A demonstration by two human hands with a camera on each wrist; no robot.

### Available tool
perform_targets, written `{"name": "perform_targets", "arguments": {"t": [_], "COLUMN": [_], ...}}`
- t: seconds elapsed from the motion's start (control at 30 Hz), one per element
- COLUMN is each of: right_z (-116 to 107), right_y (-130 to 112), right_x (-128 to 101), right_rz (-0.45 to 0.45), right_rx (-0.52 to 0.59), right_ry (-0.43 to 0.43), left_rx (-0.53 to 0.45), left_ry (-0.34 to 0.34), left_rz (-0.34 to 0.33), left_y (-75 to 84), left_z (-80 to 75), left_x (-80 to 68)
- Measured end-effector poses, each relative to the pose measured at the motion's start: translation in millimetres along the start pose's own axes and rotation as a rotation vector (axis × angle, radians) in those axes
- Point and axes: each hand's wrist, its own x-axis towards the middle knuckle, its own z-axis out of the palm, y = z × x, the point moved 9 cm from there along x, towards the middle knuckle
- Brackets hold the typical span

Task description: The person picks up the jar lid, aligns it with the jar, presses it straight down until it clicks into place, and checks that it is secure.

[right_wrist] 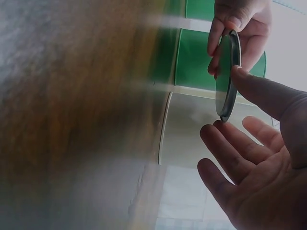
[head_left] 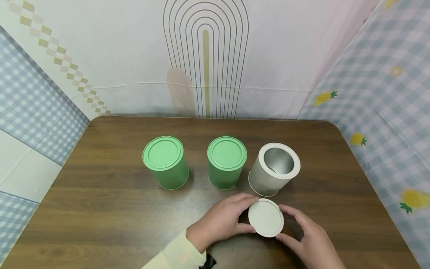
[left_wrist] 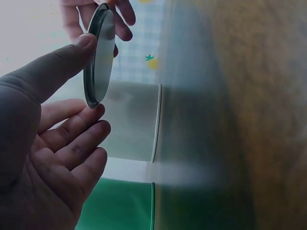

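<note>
A round white lid [head_left: 266,217] hangs just above the wooden table [head_left: 100,209], near its front edge. My left hand [head_left: 248,216] pinches its left rim and my right hand [head_left: 285,224] pinches its right rim. In the left wrist view the lid [left_wrist: 100,52] shows edge-on between my left hand's [left_wrist: 93,76] thumb and fingers. The right wrist view shows the lid [right_wrist: 225,62] the same way, with my right hand [right_wrist: 229,98] on it. Just behind the lid stands an open white can [head_left: 275,170] with a silver inside.
Two green cans stand in a row left of the white can, one in the middle [head_left: 226,162] and one at the left [head_left: 166,162], both with green lids on. Patterned cloth walls [head_left: 376,93] close in the table at the back and sides.
</note>
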Motion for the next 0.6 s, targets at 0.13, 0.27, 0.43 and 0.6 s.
{"name": "perform_targets", "arguments": {"t": [0.13,0.27,0.43,0.6], "right_z": [-1.3,-3.7,-6.7,-8.9], "right_y": [0.1,-1.0,-3.4,-5.7], "right_x": [1.1,1.9,3.6,6.4], "right_rz": [0.015,0.028,0.025,0.018], "right_rx": [0.005,0.016,0.029,0.046], "right_ry": [0.003,0.019,0.039,0.050], "left_rx": [-0.011,-0.018,-0.026,-0.033], "left_ry": [0.013,0.031,0.064,0.076], "left_rz": [0.006,0.011,0.015,0.010], "left_y": [0.1,0.7,1.3,0.6], "left_z": [-3.0,-6.5,-12.0,-14.4], "left_x": [-0.7,-1.1,-1.1,-1.6]}}
